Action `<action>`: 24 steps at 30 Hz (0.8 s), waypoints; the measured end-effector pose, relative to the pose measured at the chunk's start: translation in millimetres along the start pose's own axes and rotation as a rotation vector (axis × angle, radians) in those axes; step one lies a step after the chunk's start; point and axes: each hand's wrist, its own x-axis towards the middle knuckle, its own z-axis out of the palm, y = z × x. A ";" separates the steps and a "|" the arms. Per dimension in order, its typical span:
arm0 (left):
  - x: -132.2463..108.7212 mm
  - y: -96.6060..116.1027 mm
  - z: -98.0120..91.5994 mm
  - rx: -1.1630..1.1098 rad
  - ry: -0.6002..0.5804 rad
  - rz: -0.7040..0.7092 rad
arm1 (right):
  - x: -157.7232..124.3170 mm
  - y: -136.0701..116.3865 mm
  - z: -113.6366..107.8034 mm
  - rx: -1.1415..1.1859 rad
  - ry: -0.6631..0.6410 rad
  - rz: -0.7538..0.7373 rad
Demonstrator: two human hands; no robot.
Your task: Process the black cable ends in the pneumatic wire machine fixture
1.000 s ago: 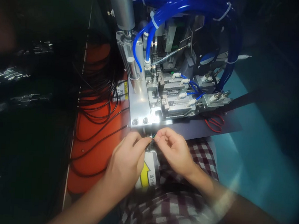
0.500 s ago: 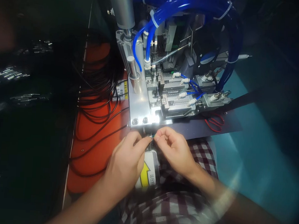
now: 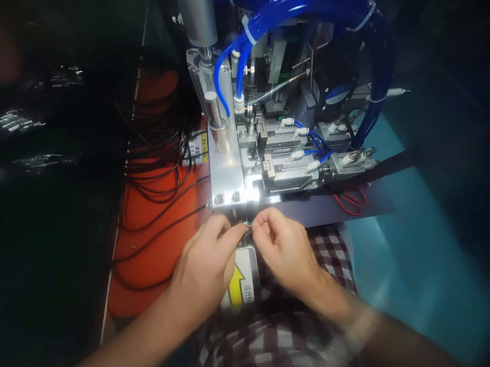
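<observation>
In the head view, my left hand (image 3: 207,253) is closed in a pinch at the front end of a metal machine (image 3: 229,177). A black cable (image 3: 139,285) runs up to this hand and disappears behind it; its end is mostly hidden by the fingers. Thin greenish wires (image 3: 249,223) show between the two hands' fingertips. My right hand (image 3: 285,247) pinches these wires with thumb and forefinger, just right of the left fingertips. Below the fingers is a white plate (image 3: 246,259) with a yellow arrow.
Coiled black cables (image 3: 160,145) lie over an orange-red surface (image 3: 138,304) to the left. Blue air hoses (image 3: 297,7) arch above the machine. Red-handled scissors (image 3: 351,201) rest on the dark plate (image 3: 326,210) at right. Shiny clear plastic (image 3: 14,122) shows far left.
The whole view has shifted slightly, so the machine sits a little further left. Both hands keep their pinch in nearly the same place, with small finger movement only.
</observation>
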 end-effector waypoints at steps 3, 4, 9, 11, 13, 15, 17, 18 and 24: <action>0.5 0.1 -1.1 0.012 -0.016 0.003 | 5.6 -3.6 -2.9 0.085 -0.061 0.111; 0.5 -0.1 -1.3 0.011 -0.020 0.003 | 8.6 -3.8 -3.9 0.192 -0.129 0.186; -0.3 -0.9 -1.6 -0.042 -0.015 -0.025 | 18.7 -0.1 -7.1 0.583 -0.333 0.401; -0.7 -0.8 -1.0 -0.061 0.005 -0.043 | 16.5 2.3 -7.3 0.594 -0.313 0.393; -1.1 -0.7 -0.2 -0.061 0.009 -0.054 | 11.5 4.4 -7.3 0.557 -0.270 0.350; -1.6 -0.8 0.6 -0.046 0.004 -0.057 | 6.1 5.2 -7.1 0.467 -0.174 0.266; -1.9 -1.0 0.9 -0.029 0.003 -0.057 | 2.5 4.4 -6.1 0.371 -0.069 0.180; -1.8 -1.0 1.0 -0.021 0.003 -0.057 | 1.7 3.6 -5.2 0.340 -0.040 0.146; -0.8 -0.7 1.4 -0.013 0.022 -0.043 | 4.5 4.0 1.7 0.396 -0.075 0.099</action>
